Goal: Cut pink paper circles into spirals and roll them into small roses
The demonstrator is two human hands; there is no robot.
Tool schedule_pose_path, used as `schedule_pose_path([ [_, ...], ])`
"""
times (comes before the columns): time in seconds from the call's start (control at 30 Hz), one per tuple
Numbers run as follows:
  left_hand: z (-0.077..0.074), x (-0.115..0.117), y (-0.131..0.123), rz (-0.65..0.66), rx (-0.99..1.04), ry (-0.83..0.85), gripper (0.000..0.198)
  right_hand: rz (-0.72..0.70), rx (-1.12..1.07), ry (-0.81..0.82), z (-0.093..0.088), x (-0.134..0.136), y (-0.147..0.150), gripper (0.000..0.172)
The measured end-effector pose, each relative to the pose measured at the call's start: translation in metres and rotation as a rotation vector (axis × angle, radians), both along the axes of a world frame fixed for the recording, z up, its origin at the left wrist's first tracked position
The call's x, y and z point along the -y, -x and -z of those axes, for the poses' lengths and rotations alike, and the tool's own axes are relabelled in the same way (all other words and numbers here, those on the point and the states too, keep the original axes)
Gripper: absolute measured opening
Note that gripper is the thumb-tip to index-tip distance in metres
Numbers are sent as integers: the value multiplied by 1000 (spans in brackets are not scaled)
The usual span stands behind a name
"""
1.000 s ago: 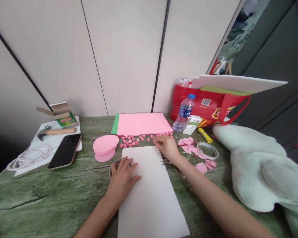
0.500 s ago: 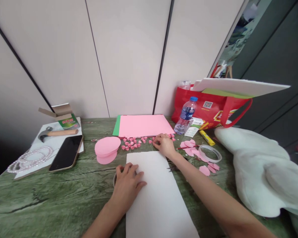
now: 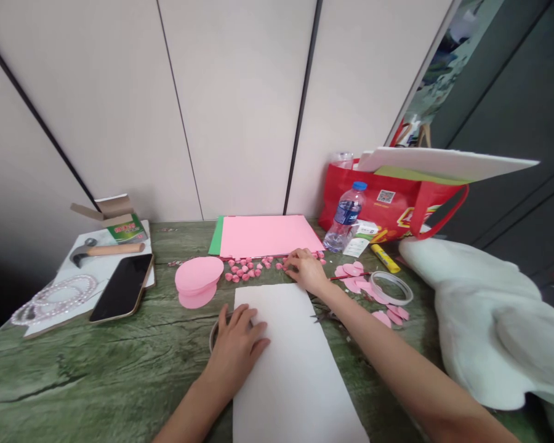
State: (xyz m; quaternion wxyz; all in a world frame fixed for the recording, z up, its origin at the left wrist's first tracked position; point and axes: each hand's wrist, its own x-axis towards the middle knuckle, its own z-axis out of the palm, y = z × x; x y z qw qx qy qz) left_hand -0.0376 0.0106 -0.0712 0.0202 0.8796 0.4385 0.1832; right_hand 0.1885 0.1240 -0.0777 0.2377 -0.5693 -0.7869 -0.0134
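Note:
My left hand lies on the left edge of a long white board, fingers spread. Partly under that hand, a roll of tape shows its rim. Beyond the board's far end, my right hand has its fingertips pinched together at a small pink rolled-paper flower; the fingers partly cover it. To its left lie several more paper flowers. Scissors sit beside the board, mostly hidden by my right forearm.
Pink sheets, pink paper circles and cut petals lie around. On the right are a water bottle, red bag, glue stick, tape roll and white plush. Leftward: phone, hammer, bead strings.
My left hand has shifted very slightly to the left on the board. My right hand stays at the paper flowers, and the view has tilted a little.

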Motion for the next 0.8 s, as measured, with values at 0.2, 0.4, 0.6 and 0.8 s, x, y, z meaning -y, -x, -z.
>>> schedule_pose_path([
  [0.2,2,-1,1,9,182,-29,20,-21,-19,-25,-7,4,5,9],
  [0.4,-5,-6,0,-194,830,237,29,-342,-408,8,-31,58,31,9],
  [0.6,-19,-4,-3,-179,1117,602,29,-500,-508,145,-44,100,50,12],
  [0.8,-22,-2,-5,-223,1130,640,21,-557,-504,218,-43,101,51,6],
])
